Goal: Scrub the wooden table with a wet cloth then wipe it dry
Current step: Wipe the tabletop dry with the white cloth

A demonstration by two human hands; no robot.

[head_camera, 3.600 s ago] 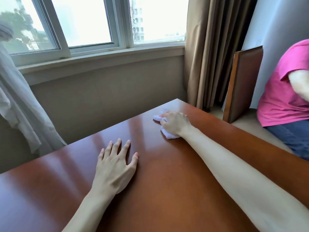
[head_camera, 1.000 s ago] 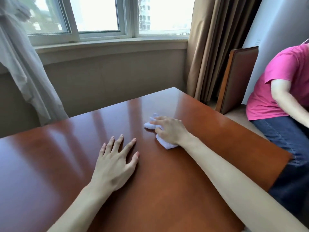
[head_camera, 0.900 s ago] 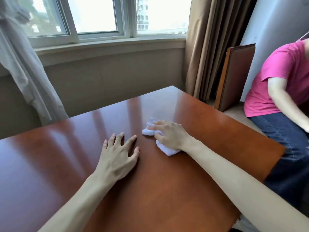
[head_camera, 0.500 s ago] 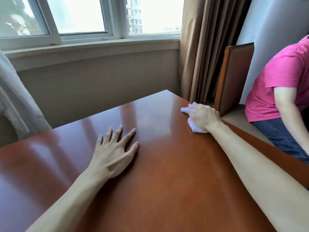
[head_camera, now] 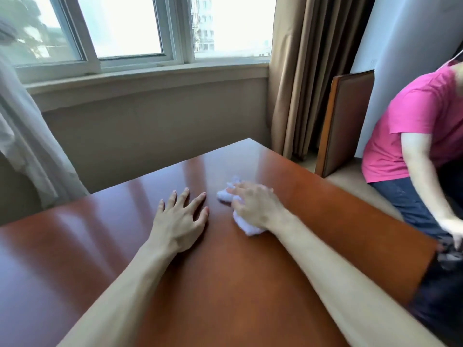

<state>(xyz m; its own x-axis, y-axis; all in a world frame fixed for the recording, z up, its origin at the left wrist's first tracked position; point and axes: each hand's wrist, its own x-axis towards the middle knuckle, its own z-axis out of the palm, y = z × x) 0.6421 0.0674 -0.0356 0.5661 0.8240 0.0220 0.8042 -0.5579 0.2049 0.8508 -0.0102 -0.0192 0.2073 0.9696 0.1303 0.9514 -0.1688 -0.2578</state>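
Note:
The glossy reddish wooden table [head_camera: 87,246] fills the lower view. My left hand [head_camera: 179,221] rests flat on it near the middle, fingers straight and spread. Just to its right, my right hand [head_camera: 255,206] presses a small crumpled white cloth [head_camera: 246,227] onto the tabletop, with fingers curled over it. The cloth sticks out in front of the fingertips and behind the heel of the hand. The hand looks slightly blurred.
A person in a pink shirt [head_camera: 413,126] sits at the table's right edge on a wooden-backed chair [head_camera: 343,121]. Brown curtains [head_camera: 308,71] hang behind the far corner. A white sheer curtain [head_camera: 25,136] hangs at left under the window [head_camera: 125,26].
My right hand has slid the cloth from the table's far right edge back left, close to my left hand. The left hand has stayed flat in place.

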